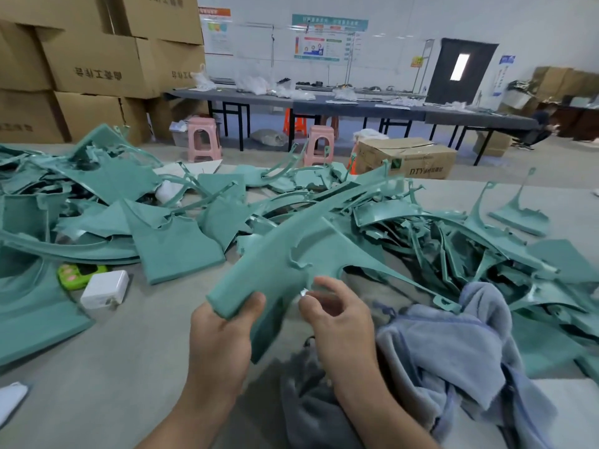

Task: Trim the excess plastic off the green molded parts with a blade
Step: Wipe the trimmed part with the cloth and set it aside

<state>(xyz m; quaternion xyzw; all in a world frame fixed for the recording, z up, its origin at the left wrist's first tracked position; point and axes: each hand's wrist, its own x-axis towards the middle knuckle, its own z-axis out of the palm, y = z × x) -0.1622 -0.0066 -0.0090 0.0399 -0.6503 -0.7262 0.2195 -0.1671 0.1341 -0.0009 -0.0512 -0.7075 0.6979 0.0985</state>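
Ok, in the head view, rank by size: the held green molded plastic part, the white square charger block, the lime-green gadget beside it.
1. Green molded plastic part.
2. White square charger block and lime-green gadget: they look about alike, so unranked.

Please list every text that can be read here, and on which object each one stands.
"DTY": front of the low brown carton in the middle distance; the characters after it are blurred.
Stacked cartons at left: dark printed characters, too blurred to read.
Wall posters: too small and blurred.
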